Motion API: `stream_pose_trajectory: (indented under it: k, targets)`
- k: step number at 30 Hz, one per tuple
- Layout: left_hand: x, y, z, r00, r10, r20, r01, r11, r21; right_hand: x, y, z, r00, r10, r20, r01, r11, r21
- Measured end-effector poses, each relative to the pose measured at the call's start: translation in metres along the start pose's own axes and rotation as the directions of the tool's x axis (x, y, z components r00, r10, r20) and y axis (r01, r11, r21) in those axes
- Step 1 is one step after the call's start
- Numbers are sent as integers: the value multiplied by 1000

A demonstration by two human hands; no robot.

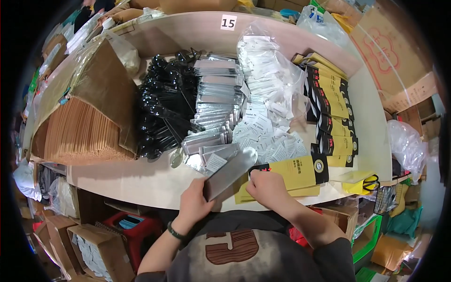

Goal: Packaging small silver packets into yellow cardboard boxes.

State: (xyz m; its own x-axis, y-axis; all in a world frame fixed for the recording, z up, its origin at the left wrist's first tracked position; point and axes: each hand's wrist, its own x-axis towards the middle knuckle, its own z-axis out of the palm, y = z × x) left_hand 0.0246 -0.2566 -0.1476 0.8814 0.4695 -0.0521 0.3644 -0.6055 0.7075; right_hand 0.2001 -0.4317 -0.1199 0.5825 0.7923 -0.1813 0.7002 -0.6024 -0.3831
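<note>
My left hand (195, 201) grips a flat grey rectangular packet (227, 178) with a shiny, rounded far end, tilted up to the right. My right hand (268, 189) is curled closed beside the packet, over a small stack of yellow-and-black printed sleeves (293, 171); what its fingers hold, if anything, is hidden. Beyond my hands lie silver flat packets (218, 113) in overlapping rows and a loose heap of small white printed sachets (270, 141). One white sachet (215, 162) rests on the nearest silver packets. A round shiny piece (176, 158) lies to their left.
Shiny black wrapped items (167, 103) are piled beside an open carton (89, 127) of tightly packed brown sheets. A clear bag (263, 61) spills white sachets. More yellow-and-black sleeves (333, 103) stand in rows at right, near black-handled scissors (371, 182). A raised board (188, 28) borders the table's back.
</note>
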Motion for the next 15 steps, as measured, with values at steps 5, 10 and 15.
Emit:
stream_pose_trajectory:
  k: [5, 10, 15]
  targets:
    - [-23, 0, -35, 978, 100, 183, -130, 978, 162, 1, -1, 6, 991, 116, -64, -107, 986, 128]
    - [10, 1, -31, 937, 177, 301, -235, 957, 170, 15, -35, 9, 977, -169, 132, 141, 969, 202]
    - [-6, -2, -27, 941, 319, 108, -331, 936, 119, 125, 76, -47, 859, 156, -488, -120, 987, 105]
